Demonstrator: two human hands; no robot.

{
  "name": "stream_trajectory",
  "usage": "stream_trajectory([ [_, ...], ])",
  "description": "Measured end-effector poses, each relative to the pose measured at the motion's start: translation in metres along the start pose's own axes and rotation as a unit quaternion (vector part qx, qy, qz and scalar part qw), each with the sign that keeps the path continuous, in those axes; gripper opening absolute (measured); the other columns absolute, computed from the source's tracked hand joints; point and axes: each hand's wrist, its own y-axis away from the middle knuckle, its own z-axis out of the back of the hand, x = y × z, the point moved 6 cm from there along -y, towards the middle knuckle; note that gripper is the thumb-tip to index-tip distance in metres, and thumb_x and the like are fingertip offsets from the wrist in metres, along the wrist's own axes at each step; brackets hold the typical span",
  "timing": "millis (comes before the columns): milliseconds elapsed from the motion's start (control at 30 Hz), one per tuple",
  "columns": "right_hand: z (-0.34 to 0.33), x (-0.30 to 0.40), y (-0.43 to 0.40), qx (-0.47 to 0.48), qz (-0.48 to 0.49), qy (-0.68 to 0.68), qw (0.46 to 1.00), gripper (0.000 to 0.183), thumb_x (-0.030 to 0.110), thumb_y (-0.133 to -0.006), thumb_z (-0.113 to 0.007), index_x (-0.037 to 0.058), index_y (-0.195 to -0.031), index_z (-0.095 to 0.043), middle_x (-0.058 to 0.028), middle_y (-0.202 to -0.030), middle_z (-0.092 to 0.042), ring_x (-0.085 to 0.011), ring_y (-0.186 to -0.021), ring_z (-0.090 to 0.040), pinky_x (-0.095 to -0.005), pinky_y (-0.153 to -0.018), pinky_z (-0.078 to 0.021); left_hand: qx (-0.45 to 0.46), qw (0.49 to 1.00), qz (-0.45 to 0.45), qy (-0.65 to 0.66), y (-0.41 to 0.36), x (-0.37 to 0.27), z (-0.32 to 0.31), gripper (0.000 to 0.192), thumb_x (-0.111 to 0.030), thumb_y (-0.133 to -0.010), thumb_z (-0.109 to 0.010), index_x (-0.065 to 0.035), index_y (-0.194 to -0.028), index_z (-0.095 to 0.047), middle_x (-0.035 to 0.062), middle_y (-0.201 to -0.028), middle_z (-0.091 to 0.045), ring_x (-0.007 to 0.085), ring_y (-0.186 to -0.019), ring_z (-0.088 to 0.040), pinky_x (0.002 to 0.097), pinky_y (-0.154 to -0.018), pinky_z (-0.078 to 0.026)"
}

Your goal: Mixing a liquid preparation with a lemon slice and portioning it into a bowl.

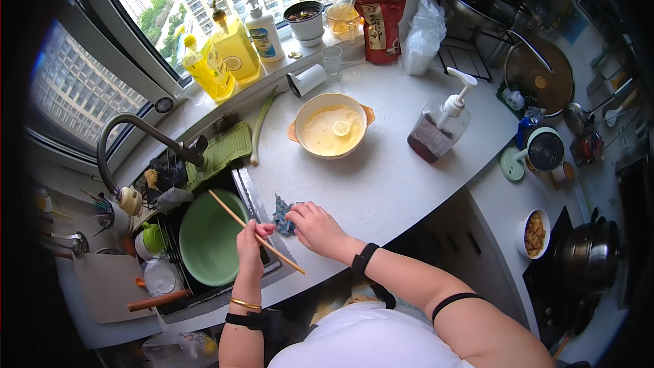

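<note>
My left hand [249, 245] is closed around a wooden chopstick [283, 256], which slants across the front edge of the sink; whether it is one stick or a pair lying together I cannot tell. Beside it, my right hand [318, 226] has its fingers on a crumpled blue-grey cloth [282, 217] on the white counter and seems to pinch it. Under and left of the chopstick, a large green basin [207, 245] sits in the sink. Farther back on the counter, a cream two-handled bowl [332, 107] contains cloudy yellowish liquid with a lemon slice [341, 128] in it.
A pump bottle of dark liquid [434, 133] stands right of the bowl. A green onion stalk [261, 128] and a white cylinder [309, 81] lie behind. The faucet [138, 118] arches over the sink. Soap bottles [232, 46] line the windowsill. A steel pot [587, 260] is far right.
</note>
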Motion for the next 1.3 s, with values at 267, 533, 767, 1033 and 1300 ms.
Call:
stream_trajectory([
  [267, -0.026, -0.072, -0.003, -0.004, 0.004, -0.029, 1.000, 0.013, 0.002, -0.070, -0.059, 0.0061, -0.081, -0.063, -0.0073, -0.098, -0.059, -0.0267, -0.094, -0.055, -0.0351, -0.083, -0.0476, 0.016, 1.000, -0.009, -0.025, 0.008, 0.002, 0.027, 0.041, -0.027, -0.097, -0.043, -0.0068, -0.061, -0.044, 0.0186, -0.079, -0.066, 0.0203, -0.074, -0.060, 0.0324, -0.076, -0.046],
  [533, 0.092, -0.180, 0.026, -0.105, -0.084, 0.145, 0.980, 0.025, 0.003, -0.079, -0.052, 0.0053, -0.100, -0.066, -0.0055, -0.111, -0.060, -0.0255, -0.106, -0.054, -0.0363, -0.089, -0.0484, -0.015, 0.998, 0.024, -0.055, 0.024, 0.026, 0.043, 0.040, -0.028, -0.096, -0.042, -0.0070, -0.062, -0.043, 0.0179, -0.077, -0.065, 0.0202, -0.074, -0.058, 0.0325, -0.077, -0.045],
  [767, 0.121, -0.223, -0.007, -0.110, -0.137, 0.223, 0.959, 0.024, 0.006, -0.082, -0.051, 0.0052, -0.103, -0.064, -0.0073, -0.109, -0.061, -0.0259, -0.105, -0.055, -0.0364, -0.087, -0.0485, -0.050, 0.996, 0.025, -0.077, 0.022, 0.026, 0.048, 0.040, -0.029, -0.096, -0.042, -0.0063, -0.062, -0.043, 0.0183, -0.078, -0.065, 0.0203, -0.074, -0.057, 0.0323, -0.077, -0.043],
  [1033, 0.137, -0.251, -0.035, -0.254, -0.203, 0.158, 0.932, 0.038, 0.006, -0.087, -0.053, 0.0021, -0.125, -0.051, -0.0146, -0.133, -0.047, -0.0322, -0.121, -0.046, -0.0368, -0.100, -0.0408, -0.086, 0.993, 0.024, -0.073, 0.022, 0.024, 0.054, 0.041, -0.029, -0.096, -0.042, -0.0056, -0.063, -0.043, 0.0177, -0.077, -0.064, 0.0205, -0.074, -0.057, 0.0324, -0.077, -0.043],
  [1300, 0.099, -0.253, -0.024, 0.041, -0.225, 0.247, 0.941, 0.053, 0.019, -0.087, -0.054, 0.0047, -0.136, -0.040, -0.0164, -0.144, -0.035, -0.0337, -0.134, -0.032, -0.0439, -0.112, -0.0247, -0.093, 0.993, 0.009, -0.068, 0.026, 0.029, 0.052, 0.039, -0.028, -0.097, -0.043, -0.0065, -0.064, -0.045, 0.0147, -0.076, -0.064, 0.0196, -0.072, -0.058, 0.0318, -0.075, -0.046],
])
